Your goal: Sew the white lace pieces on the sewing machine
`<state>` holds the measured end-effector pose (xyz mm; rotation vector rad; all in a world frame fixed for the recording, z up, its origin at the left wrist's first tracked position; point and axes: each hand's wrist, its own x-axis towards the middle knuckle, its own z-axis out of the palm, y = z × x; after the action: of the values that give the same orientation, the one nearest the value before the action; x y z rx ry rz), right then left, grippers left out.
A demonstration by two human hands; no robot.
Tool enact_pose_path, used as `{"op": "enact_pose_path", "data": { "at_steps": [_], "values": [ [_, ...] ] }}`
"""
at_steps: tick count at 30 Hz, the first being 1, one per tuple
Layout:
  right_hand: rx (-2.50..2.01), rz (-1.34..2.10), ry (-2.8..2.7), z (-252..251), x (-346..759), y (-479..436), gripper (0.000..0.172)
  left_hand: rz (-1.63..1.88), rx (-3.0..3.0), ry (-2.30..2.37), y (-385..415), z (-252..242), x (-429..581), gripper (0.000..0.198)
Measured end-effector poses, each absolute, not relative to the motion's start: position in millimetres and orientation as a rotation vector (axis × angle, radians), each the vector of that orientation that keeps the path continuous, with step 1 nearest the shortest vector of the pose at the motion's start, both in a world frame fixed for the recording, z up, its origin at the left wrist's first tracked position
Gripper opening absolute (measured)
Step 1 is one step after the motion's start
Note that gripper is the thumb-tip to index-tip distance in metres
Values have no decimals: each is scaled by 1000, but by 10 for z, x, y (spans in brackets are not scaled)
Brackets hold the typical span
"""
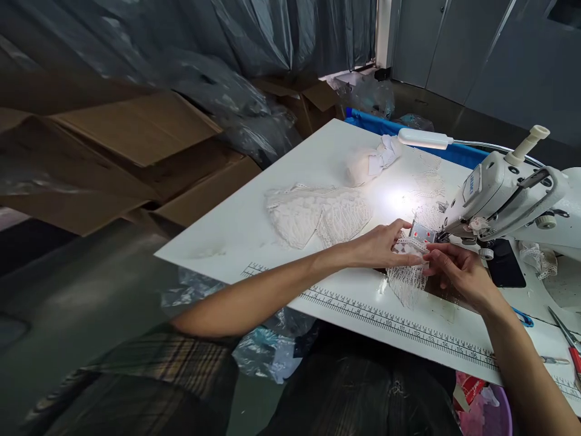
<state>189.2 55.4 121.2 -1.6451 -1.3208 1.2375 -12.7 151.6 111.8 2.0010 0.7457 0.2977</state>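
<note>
A piece of white lace (405,280) lies at the front of the sewing machine (485,191), beside its needle area and metal plate. My left hand (385,245) rests on the lace's left side, fingers spread, with the forefinger near the plate. From the right, my right hand (458,269) pinches the lace's edge between thumb and fingers just below the needle area. Two cream lace pieces (318,215) lie flat to the left on the white table. More lace (429,181) is spread behind the plate, under the bright lamp (424,138).
A bundle of white fabric (370,162) sits at the table's back. Scissors (572,351), a black phone-like slab (506,264) and a printed ruler (390,321) are on the white table (236,242). Cardboard boxes (140,130) stand left; a purple bin (497,415) is below.
</note>
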Motion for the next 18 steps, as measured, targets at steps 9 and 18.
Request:
{"op": "enact_pose_path", "data": {
  "at_steps": [9, 18],
  "values": [
    [-1618, 119, -2280, 933, 2114, 372, 37, 295, 2057, 914, 1609, 1090, -164, 64],
    [-1650, 258, -2192, 889, 2230, 473, 40, 260, 1937, 1006, 1609, 1068, -122, 65]
  ]
}}
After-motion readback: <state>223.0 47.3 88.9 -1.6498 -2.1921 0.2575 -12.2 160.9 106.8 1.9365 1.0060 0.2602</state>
